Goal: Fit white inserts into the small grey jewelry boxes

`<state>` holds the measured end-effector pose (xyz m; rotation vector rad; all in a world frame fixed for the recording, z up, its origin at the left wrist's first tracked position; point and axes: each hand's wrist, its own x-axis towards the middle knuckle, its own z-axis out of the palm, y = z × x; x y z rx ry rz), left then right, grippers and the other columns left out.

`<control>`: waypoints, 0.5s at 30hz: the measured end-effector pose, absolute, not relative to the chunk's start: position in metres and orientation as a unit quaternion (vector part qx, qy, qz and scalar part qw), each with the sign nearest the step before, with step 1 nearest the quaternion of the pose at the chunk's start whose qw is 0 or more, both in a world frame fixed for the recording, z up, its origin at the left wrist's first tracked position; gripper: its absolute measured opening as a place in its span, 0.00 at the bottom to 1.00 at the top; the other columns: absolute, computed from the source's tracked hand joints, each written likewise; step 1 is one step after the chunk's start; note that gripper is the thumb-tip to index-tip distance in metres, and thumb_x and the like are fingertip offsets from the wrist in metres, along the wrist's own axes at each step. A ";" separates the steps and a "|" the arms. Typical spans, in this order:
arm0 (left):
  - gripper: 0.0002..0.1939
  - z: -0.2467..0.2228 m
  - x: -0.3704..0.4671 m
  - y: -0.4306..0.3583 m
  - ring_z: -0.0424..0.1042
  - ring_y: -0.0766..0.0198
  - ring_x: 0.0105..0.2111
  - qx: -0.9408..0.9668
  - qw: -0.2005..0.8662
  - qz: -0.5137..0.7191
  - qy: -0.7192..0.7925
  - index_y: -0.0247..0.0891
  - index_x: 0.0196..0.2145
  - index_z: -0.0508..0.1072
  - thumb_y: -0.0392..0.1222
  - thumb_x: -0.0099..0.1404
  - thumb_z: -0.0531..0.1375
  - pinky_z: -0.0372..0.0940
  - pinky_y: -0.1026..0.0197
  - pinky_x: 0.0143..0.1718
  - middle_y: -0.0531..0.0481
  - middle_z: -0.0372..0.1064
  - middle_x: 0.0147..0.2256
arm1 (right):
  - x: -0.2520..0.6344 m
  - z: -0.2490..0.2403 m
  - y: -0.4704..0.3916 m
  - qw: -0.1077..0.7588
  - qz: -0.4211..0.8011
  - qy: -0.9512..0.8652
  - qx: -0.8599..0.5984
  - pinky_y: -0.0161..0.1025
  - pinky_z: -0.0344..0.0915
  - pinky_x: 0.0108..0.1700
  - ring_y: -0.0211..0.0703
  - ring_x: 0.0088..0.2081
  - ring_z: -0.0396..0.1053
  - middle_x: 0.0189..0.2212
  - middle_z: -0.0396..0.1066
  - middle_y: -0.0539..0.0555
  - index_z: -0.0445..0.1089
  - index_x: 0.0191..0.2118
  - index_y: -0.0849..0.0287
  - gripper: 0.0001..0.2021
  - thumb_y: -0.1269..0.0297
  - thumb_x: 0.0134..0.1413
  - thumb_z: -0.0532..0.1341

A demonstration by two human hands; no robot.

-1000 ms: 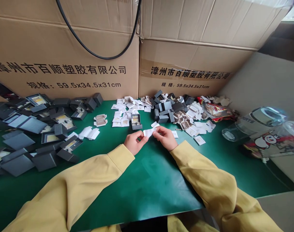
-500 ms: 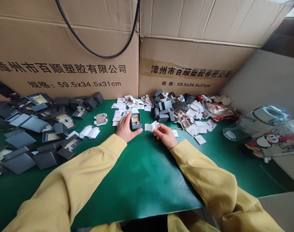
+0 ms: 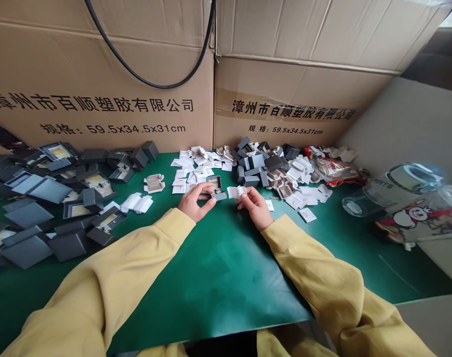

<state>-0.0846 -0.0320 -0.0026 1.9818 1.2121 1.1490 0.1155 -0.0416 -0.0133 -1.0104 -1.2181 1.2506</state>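
A small dark box [image 3: 219, 195] stands open on the green table, tilted a little, with a pale inside. My left hand [image 3: 197, 201] is at its left side, fingers curled round its edge and thumb by its front corner. Between the thumb and fingers of my right hand [image 3: 254, 206] is a folded white paper piece [image 3: 236, 192], just right of the box and apart from it. Behind the hands lie several small white cards [image 3: 191, 177]. Right of them is a pile of small dark boxes [image 3: 253, 166].
Many dark boxes [image 3: 28, 213] cover the left of the green table [image 3: 211, 277]. White folded papers [image 3: 137, 203] lie beside them. At the right are a clear plastic cup [image 3: 393, 186] and a red wrapper [image 3: 333, 168]. Large cartons [image 3: 137, 59] stand behind.
The fingers of my left hand have curled in, and the dark box has turned and shifted slightly right. My right hand has raised the white paper piece a little and moved it right.
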 end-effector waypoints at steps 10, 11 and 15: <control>0.36 -0.012 -0.088 -0.018 0.65 0.58 0.43 0.652 0.231 0.486 0.534 0.38 0.54 0.54 0.48 0.49 0.61 0.67 0.57 0.38 0.43 0.63 0.43 | 0.117 -0.016 -0.042 0.515 0.546 -0.534 -0.389 0.38 0.61 0.40 0.38 0.32 0.61 0.28 0.64 0.48 0.62 0.30 0.56 0.11 0.53 0.49 0.58; 0.38 -0.012 -0.088 -0.018 0.64 0.56 0.45 0.658 0.220 0.477 0.539 0.37 0.55 0.53 0.48 0.48 0.61 0.66 0.55 0.40 0.42 0.62 0.45 | 0.117 -0.017 -0.042 0.510 0.541 -0.542 -0.391 0.38 0.61 0.40 0.38 0.33 0.61 0.28 0.64 0.48 0.63 0.31 0.56 0.11 0.53 0.49 0.57; 0.42 -0.011 -0.087 -0.020 0.57 0.51 0.53 0.686 0.184 0.447 0.544 0.37 0.57 0.50 0.50 0.48 0.62 0.63 0.52 0.46 0.38 0.55 0.53 | 0.117 -0.016 -0.042 0.489 0.502 -0.577 -0.419 0.39 0.61 0.39 0.39 0.32 0.60 0.28 0.64 0.49 0.64 0.30 0.56 0.12 0.52 0.50 0.55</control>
